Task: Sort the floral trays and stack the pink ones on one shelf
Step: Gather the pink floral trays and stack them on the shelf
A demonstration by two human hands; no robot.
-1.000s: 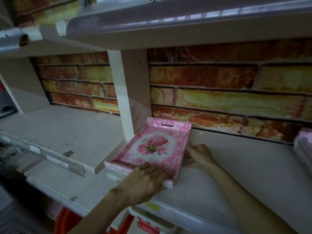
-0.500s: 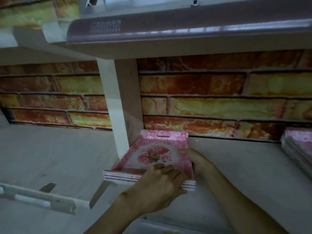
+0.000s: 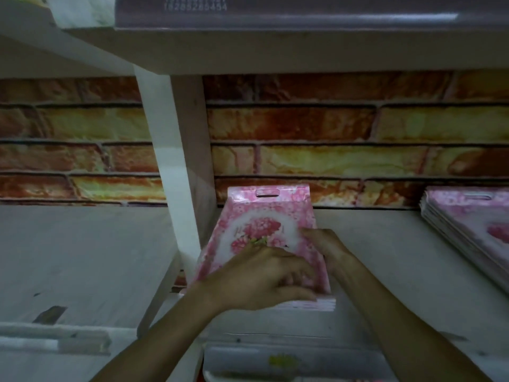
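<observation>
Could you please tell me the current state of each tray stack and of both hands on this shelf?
Pink tray stack: flat on the shelf, beside the upright divider.
Second tray stack: flat at far right, untouched.
Left hand: gripping the pink stack's near edge.
Right hand: fingers on the top tray's right side.

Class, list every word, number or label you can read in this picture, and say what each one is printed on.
Strip on the edge of the upper shelf: two rows of pale digits, too blurred to read for certain.
Yellow sticker on the front rail of the lower shelf: too blurred to read.
Top pink tray on the stack: flower print only, no readable words.
Second tray stack at right: no readable text.
</observation>
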